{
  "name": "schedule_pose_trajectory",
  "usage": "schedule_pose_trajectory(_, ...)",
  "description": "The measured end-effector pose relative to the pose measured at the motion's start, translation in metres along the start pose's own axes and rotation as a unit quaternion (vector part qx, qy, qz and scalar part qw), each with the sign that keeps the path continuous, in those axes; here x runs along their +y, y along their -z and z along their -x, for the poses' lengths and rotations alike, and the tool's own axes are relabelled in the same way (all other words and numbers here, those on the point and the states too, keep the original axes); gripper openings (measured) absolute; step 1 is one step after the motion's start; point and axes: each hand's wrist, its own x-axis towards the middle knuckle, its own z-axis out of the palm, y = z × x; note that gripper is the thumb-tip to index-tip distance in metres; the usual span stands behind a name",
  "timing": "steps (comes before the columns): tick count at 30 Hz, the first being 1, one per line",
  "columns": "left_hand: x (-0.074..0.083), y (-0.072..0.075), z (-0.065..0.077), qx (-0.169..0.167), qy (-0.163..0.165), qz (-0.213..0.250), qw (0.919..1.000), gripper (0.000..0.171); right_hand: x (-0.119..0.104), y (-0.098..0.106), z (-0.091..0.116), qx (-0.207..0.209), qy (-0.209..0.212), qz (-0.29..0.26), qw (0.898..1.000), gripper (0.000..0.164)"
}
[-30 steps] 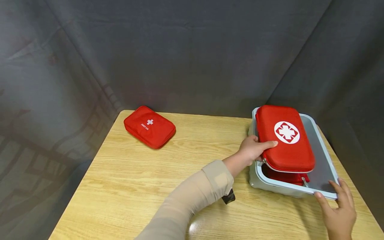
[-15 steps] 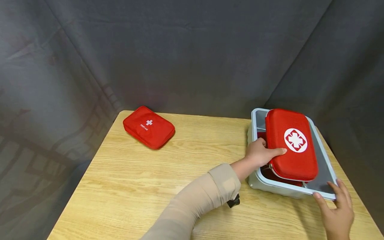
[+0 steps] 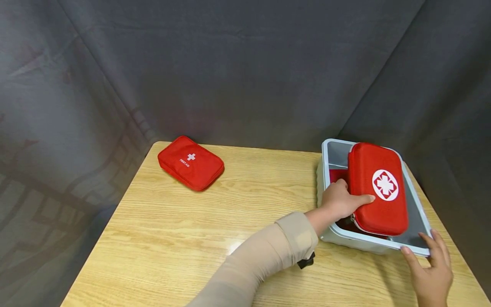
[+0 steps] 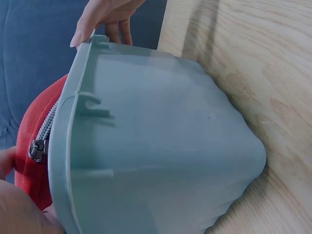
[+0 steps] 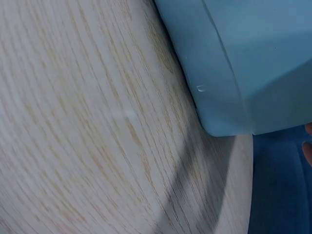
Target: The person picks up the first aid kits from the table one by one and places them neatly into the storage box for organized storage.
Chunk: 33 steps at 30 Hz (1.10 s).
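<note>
My left hand [image 3: 339, 199] grips the left side of a red hard-shell first aid case [image 3: 370, 217], thumb on its top near the white cross emblem. The case sits tilted within the mouth of a grey-blue plastic bin [image 3: 364, 239]. Its zipper pull [image 4: 38, 150] shows just over the rim in the left wrist view. Under the case, another red item [image 3: 337, 175] lies inside the bin, mostly hidden. My right hand [image 3: 431, 273] holds the bin's near right corner, thumb outside and fingers over the rim. Only fingertips [image 5: 308, 146] of it appear in the right wrist view.
A flat red first aid pouch [image 3: 192, 164] lies at the back left of the wooden table [image 3: 230, 204]. Dark grey curtains [image 3: 238, 76] hang behind and at both sides. The bin stands close to the table's right edge.
My left hand has moved right and slightly nearer with the red case, which has sunk lower into the bin. More of the red item beneath shows at left. The right hand has stayed at the corner.
</note>
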Motion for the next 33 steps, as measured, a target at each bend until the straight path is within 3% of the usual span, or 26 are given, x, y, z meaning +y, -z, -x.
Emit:
schedule_pose_trajectory(14,0.002,-0.017,0.003,-0.012,0.044,-0.042,0.9981,0.041,0.001,-0.003,-0.001,-0.003,-0.007,-0.005,1.000,0.044)
schedule_pose_trajectory(26,0.000,-0.032,0.004,-0.001,0.064,-0.054,0.9965,0.037,0.002,-0.001,-0.001,0.011,-0.002,-0.018,1.000,0.044)
schedule_pose_trajectory(33,-0.002,-0.043,0.000,0.008,0.094,-0.064,0.9935,0.034,0.004,-0.001,-0.001,0.011,-0.007,-0.023,1.000,0.044)
